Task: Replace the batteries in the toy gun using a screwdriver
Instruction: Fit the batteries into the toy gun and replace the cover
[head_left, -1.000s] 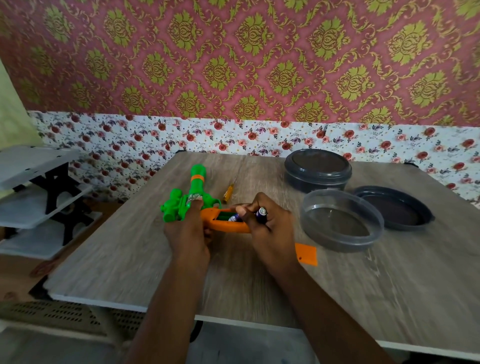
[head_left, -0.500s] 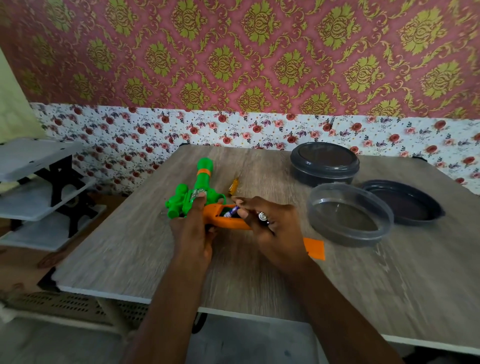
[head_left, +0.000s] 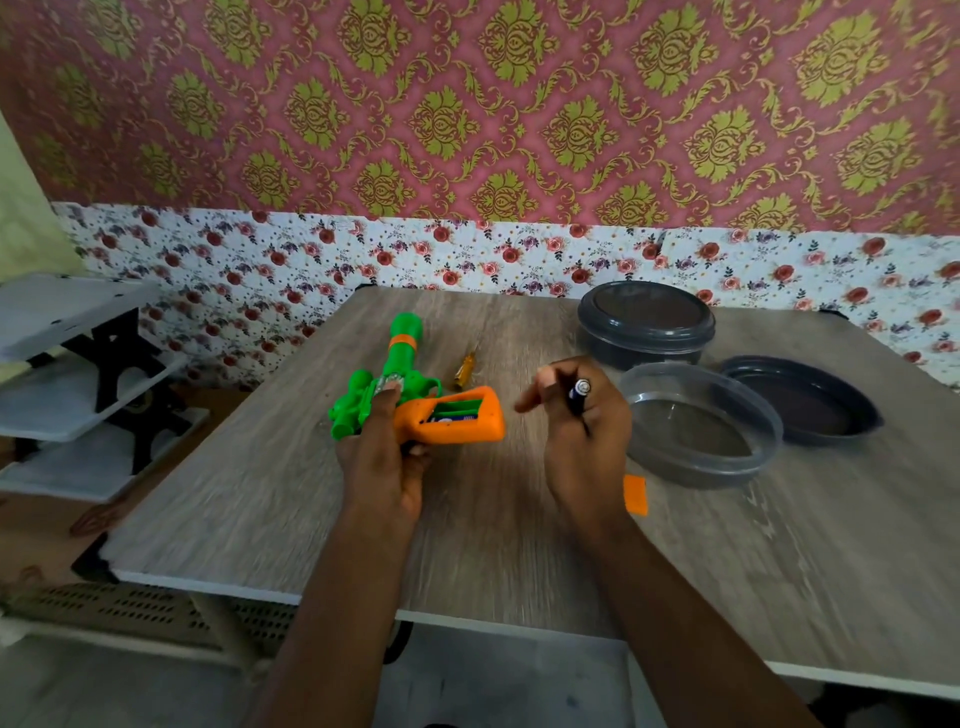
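Toy gun (head_left: 400, 358): green barrel, orange handle, at worktop (head_left: 260, 493) left-centre, barrel pointing away. Battery compartment (head_left: 460, 408) uncovered, seated battery (head_left: 453, 415) inside.
Left grip (head_left: 382, 467): clasping toy gun body.
Right grip (head_left: 582, 441): apart from gun, curled round loose battery (head_left: 579, 395).
Screwdriver (head_left: 465, 370): flat on worktop, just beyond gun.
Orange cover (head_left: 636, 494): on worktop beside right wrist.

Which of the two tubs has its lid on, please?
The dark tub at the back; the clear tub in front of it stands open.
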